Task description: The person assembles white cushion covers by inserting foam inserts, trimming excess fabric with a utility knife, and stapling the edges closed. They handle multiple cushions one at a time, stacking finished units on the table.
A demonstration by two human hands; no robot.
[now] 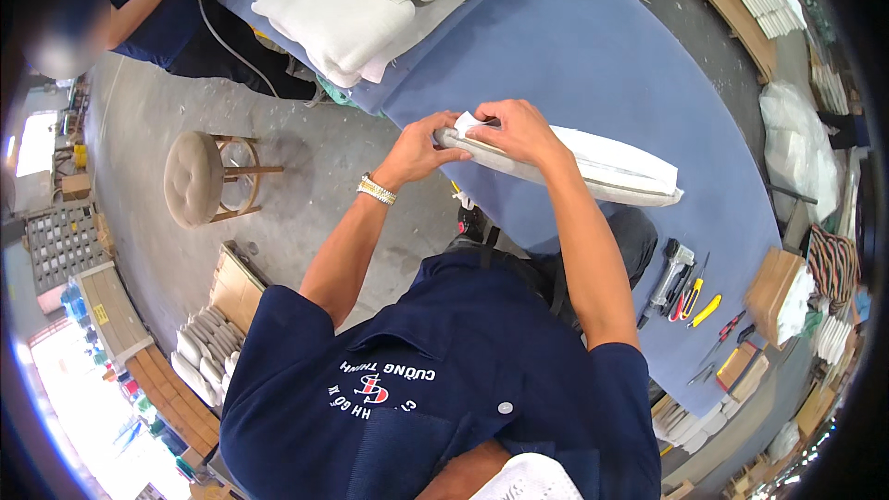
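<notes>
Near the left edge of the counter (667, 83), the left end of the padded panel (616, 169) is grasped by the left hand (421, 150) and pinched by the right hand (520, 132); its long axis is directed rightward.

Just off the middle of the head view, toward twelve o'clock, the person's left hand (421, 150) grips the nine-o'clock end of a long grey-and-white padded piece (622, 165), while the right hand (519, 134), toward one o'clock, pinches its white edge. A blue table (593, 46) spreads from twelve to four o'clock, bearing folded pale fabric (361, 14) near half past eleven and hand tools (692, 299) between three and four. A round tufted stool (190, 181) stands at nine o'clock, and a co-worker (157, 37) in dark clothes is at ten.
</notes>
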